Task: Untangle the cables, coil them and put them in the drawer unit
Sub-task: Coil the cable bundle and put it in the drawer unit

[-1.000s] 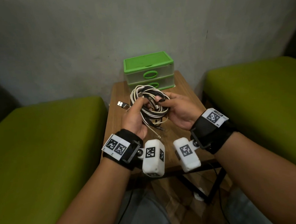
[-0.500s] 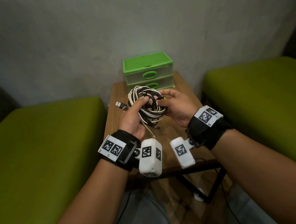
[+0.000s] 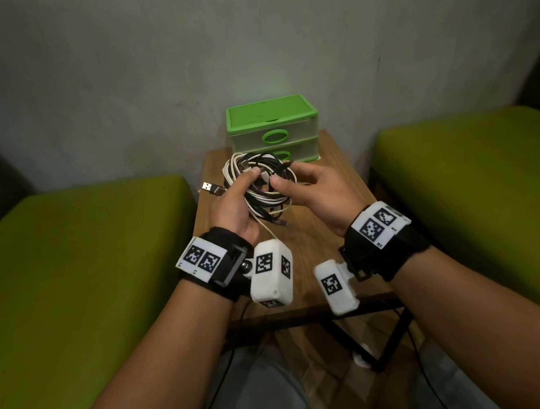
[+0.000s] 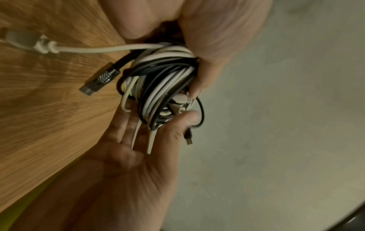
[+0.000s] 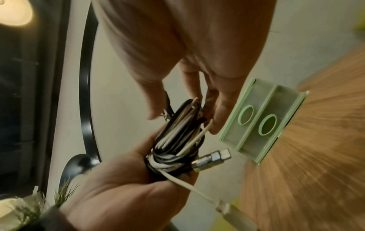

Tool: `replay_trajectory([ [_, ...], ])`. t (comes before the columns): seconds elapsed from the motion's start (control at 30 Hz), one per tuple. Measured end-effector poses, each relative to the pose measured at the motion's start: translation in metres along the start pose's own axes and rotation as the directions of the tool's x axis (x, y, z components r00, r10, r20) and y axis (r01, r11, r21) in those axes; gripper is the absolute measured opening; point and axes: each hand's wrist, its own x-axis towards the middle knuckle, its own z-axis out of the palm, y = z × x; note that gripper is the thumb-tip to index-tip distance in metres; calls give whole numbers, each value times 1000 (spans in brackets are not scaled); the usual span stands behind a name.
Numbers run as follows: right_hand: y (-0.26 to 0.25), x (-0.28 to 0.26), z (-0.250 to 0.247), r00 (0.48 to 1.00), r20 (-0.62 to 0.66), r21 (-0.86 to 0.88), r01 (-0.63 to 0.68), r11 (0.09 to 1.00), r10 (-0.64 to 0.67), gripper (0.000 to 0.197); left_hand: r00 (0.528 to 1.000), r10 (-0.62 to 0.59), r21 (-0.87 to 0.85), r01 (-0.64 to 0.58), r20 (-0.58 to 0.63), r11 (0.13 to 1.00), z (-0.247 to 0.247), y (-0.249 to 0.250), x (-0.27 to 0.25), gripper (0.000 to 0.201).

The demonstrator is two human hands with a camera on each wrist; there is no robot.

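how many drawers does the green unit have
2. The upper drawer sits just under the lid; the lower drawer is beneath it, partly hidden by the cable bundle. Both look closed.

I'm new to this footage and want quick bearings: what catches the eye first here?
The tangled bundle of black and white cables, held up over the wooden table between the left hand and the right hand. Behind it, against the wall, stands the green drawer unit, both drawers closed.
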Motion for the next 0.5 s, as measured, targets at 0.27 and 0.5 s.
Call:
replay_trajectory([
  [0.27,8,17,11,994,-40,138,-97,986,103,17,999,-38,56,36,37,998,-2,2,2,29],
  [0.5,7,21,15,992,2,361,-119,925,127,35,993,5,30,-8,118,999,2,7,-1,29],
])
